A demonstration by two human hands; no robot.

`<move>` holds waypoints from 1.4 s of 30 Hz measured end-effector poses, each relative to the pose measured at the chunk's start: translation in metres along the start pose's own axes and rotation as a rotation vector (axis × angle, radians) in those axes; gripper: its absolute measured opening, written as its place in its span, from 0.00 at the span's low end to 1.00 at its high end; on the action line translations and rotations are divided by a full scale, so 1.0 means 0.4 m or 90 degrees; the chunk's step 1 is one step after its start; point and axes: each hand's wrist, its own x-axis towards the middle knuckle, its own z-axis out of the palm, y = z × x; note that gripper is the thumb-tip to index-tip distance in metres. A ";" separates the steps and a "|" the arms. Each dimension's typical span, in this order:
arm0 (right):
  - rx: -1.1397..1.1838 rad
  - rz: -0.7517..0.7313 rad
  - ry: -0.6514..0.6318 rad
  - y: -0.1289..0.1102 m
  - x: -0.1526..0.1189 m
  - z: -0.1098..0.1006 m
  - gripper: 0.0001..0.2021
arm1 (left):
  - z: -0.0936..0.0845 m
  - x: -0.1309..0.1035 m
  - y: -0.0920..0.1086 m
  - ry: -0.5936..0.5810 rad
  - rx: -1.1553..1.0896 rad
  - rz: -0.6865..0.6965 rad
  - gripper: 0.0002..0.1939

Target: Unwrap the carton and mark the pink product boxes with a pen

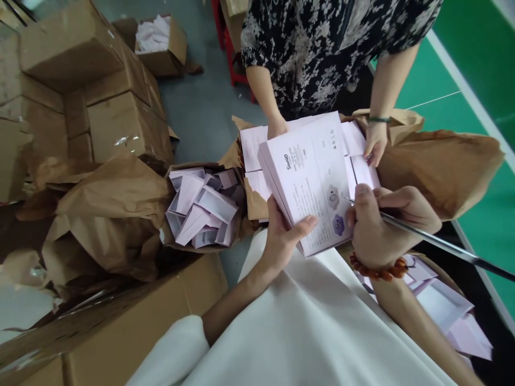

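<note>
Two hands are gripping: left hand [280,236] at seven o'clock, seemingly steadying the box [311,166]; right hand [378,236] at four, pinching a metal tool [446,245].

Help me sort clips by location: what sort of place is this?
Probably a packing area in a workshop or warehouse: large cardboard cartons, a jumble of small pale boxes, and crumpled brown paper.

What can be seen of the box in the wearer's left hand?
The flat, pale pink box, apparently card, looks closed. Dark print and two small purplish figures mark its upper face. It sits tilted in the left hand, above packed similar boxes. The right hand holds a metal tool at that face; contact is unclear.
</note>
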 end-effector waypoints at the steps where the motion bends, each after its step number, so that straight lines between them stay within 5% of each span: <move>1: -0.007 0.009 0.009 0.000 -0.004 -0.002 0.26 | 0.000 -0.002 -0.001 -0.003 0.000 0.007 0.33; 20: -0.049 0.051 0.029 -0.005 -0.037 -0.014 0.28 | -0.009 -0.019 -0.030 0.006 0.017 0.053 0.39; 38: -0.010 0.020 0.008 0.033 -0.058 -0.015 0.27 | -0.031 -0.026 -0.042 0.039 0.001 -0.010 0.46; 42: -0.025 -0.117 0.183 0.045 0.000 -0.059 0.24 | -0.056 -0.038 -0.010 -0.010 0.079 -0.028 0.45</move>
